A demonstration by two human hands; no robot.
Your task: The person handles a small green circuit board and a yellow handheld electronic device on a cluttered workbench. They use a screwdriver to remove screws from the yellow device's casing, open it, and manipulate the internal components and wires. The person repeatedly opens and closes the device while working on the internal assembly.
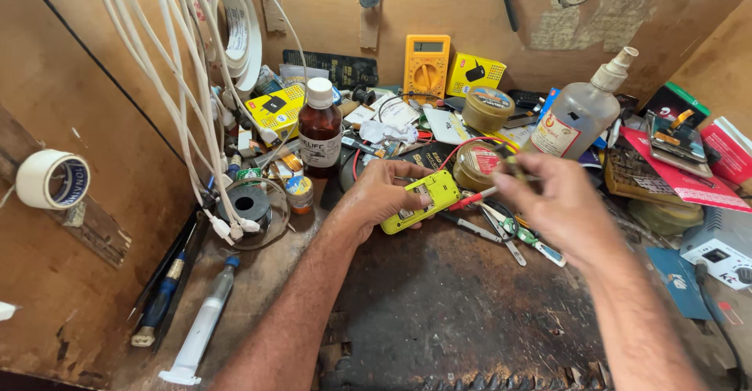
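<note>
Head view, cluttered repair bench (439,313). My left hand (376,195) reaches in from the lower middle, forearm angled up and to the right, palm turned inward; its fingers are wrapped round a small yellow-green phone (427,199), held just above the dark bench top near the centre. My right hand (560,203) comes in from the lower right, wrist raised, fingers pinched narrow on a thin tool (513,168) whose exact kind I cannot make out. A red-handled probe (474,199) lies just beside the phone's right end, with tweezers and small screwdrivers (517,238) scattered under the right hand. Behind stand a brown bottle (319,128), a yellow multimeter (427,66) and a clear spray bottle (580,109). To do the work well, I judge the phone should be braced steady in the left palm, and the tool tip brought in slowly, clear of the loose tools below.
</note>
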